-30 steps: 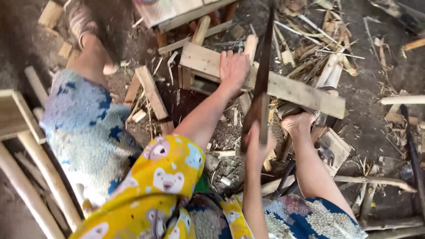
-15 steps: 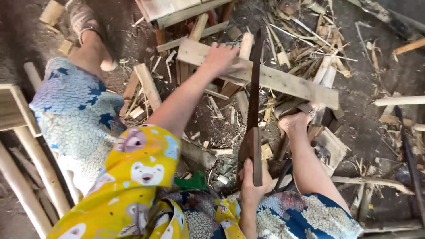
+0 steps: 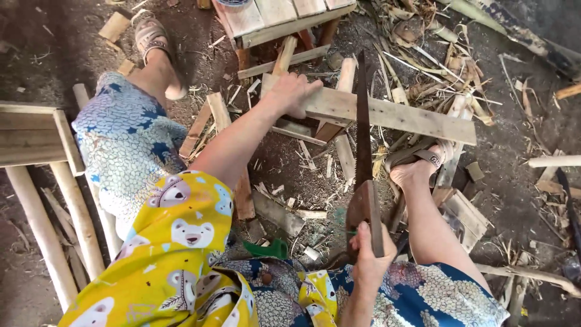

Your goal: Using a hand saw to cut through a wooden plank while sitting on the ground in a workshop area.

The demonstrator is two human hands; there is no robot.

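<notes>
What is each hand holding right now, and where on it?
Right hand grips the handsaw by its wooden handle. Left hand presses flat on the plank near its left end.

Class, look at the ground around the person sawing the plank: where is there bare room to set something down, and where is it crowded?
Bare dirt shows top left, beyond the left foot, and on the right between the plank end and the pale pole. Crowded: under the plank and around the saw, between left hand and right hand, where offcuts and shavings lie thick; also the husk pile top right.
</notes>
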